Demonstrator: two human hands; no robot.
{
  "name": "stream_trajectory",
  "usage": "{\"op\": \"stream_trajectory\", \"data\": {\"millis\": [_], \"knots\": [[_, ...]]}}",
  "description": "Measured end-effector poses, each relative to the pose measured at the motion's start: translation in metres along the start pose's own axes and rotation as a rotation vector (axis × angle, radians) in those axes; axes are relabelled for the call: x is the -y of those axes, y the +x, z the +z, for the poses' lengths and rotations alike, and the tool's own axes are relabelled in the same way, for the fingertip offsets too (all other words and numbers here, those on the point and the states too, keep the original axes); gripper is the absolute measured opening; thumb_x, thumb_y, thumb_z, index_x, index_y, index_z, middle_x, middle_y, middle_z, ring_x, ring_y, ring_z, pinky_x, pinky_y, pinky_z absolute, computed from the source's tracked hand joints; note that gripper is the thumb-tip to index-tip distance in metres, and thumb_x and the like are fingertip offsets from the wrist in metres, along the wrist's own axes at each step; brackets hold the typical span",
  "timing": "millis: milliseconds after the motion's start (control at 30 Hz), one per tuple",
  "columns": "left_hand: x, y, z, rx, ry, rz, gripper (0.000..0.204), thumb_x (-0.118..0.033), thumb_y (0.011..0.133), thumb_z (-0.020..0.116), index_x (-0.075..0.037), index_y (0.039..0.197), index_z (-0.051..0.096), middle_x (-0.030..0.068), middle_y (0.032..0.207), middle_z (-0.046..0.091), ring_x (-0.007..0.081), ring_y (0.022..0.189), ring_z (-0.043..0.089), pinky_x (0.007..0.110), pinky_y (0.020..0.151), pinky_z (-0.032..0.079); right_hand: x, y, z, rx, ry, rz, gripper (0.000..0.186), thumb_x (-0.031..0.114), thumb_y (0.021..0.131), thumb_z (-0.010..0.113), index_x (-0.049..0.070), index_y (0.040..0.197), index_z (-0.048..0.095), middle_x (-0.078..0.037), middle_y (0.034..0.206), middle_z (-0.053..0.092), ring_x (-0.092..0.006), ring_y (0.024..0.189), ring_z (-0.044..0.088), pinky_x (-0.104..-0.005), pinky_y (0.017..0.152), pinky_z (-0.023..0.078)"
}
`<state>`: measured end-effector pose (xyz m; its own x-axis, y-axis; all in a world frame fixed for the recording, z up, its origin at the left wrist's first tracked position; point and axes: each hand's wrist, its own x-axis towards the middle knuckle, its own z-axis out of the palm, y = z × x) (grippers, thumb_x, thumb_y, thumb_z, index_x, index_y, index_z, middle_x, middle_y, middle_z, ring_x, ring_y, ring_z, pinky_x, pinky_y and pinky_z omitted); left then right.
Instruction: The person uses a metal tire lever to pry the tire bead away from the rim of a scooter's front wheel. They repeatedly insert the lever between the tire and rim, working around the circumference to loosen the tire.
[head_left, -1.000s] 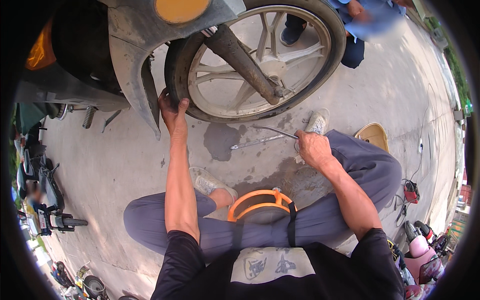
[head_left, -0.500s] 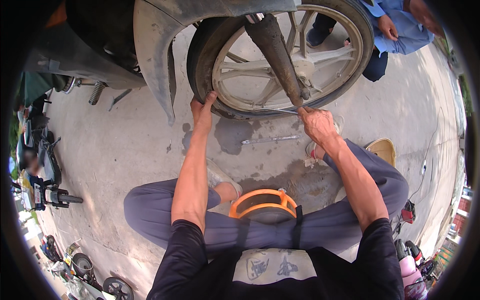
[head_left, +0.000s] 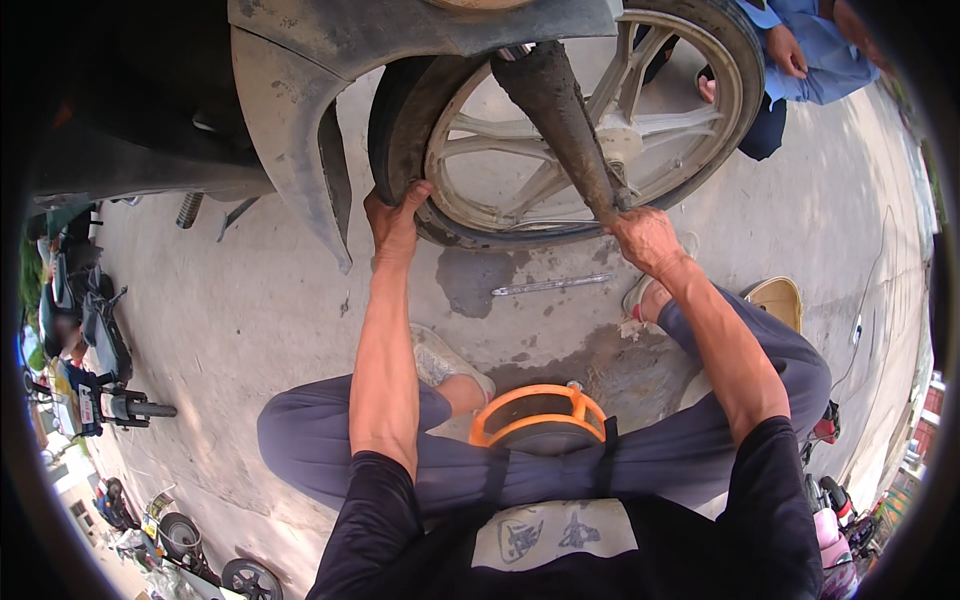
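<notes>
A motorcycle's front wheel with pale cast spokes leans before me, its black tyre around the rim. My left hand is closed on the tyre's near left edge, thumb on top toward the rim. At the near edge of the rim, my right hand grips a thin metal tyre lever, which lies along the rim and tyre. The hand is just by the lower end of the dirty fork leg. A second long metal lever rests on the concrete between my feet and the wheel.
A scuffed grey fairing hangs over the wheel's left. Someone in a blue shirt is beyond the wheel. An orange-framed stool shows between my legs; a tan basin is by my right knee. Parked motorcycles line the left.
The view has shifted slightly, and the fairing and wheel appear a little larger. Both hands keep their grips; the lever still lies along the near rim.
</notes>
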<state>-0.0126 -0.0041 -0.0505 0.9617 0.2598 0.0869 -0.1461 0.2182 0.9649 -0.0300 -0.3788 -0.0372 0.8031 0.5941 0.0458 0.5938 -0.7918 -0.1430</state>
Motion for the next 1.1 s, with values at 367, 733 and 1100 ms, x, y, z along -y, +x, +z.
{"op": "stream_trajectory", "data": {"millis": [367,733,1100], "knots": [[-0.008,0.002,0.008,0.015,0.008,0.046,0.059,-0.031,0.072,0.083,0.006,0.113,0.064,0.0101,0.109,0.068,0.0189,0.098,0.061,0.032,0.092,0.045,-0.026,0.009,0.032,0.019,-0.053,-0.007,0.011,0.01,0.072,0.058,0.006,0.062,0.06,-0.013,0.071,0.06,-0.0324,0.075,0.062,-0.0425,0.069,0.05],[-0.006,0.006,0.003,0.021,0.091,0.099,0.061,-0.036,0.074,0.08,0.006,0.115,0.063,0.0104,0.11,0.067,0.0196,0.1,0.06,0.032,0.094,0.043,-0.046,0.017,0.072,-0.162,0.009,-0.103,0.013,0.01,0.07,0.059,0.005,0.059,0.059,-0.016,0.067,0.06,-0.0349,0.069,0.061,-0.0449,0.066,0.05],[0.0,0.002,-0.002,0.054,-0.096,-0.057,0.061,-0.033,0.073,0.083,0.004,0.116,0.062,0.0087,0.108,0.067,0.0197,0.1,0.06,0.033,0.093,0.044,0.023,-0.005,0.014,0.139,0.274,0.167,0.021,0.02,0.095,0.051,0.006,0.104,0.063,-0.022,0.088,0.065,-0.0399,0.076,0.064,-0.0504,0.068,0.048]]}}
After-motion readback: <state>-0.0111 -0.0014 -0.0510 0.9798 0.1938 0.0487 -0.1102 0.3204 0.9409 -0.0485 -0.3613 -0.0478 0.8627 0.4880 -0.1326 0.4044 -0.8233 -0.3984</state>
